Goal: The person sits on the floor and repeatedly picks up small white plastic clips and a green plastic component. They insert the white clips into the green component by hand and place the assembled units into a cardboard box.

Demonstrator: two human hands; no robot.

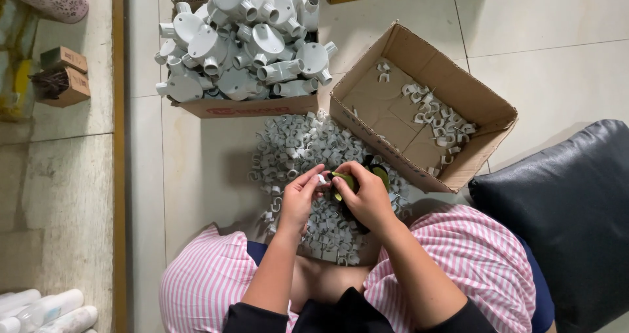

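Observation:
My left hand point(300, 195) pinches a small white plastic cable clip point(322, 178) between thumb and fingertips. My right hand point(368, 194) grips a tool with a green and black handle point(345, 182), its head right against the clip. Both hands meet over a heap of white clips point(288, 151) on the tiled floor between my knees. An open cardboard box point(486, 108) to the right holds several clips point(438, 119) scattered on its bottom.
A second box point(252, 106) at the back is piled with white round conduit junction boxes point(246, 41). Small cardboard boxes of nails point(62, 77) sit at the left. White tubes point(46, 310) lie bottom left. A dark cushion point(563, 215) is on the right.

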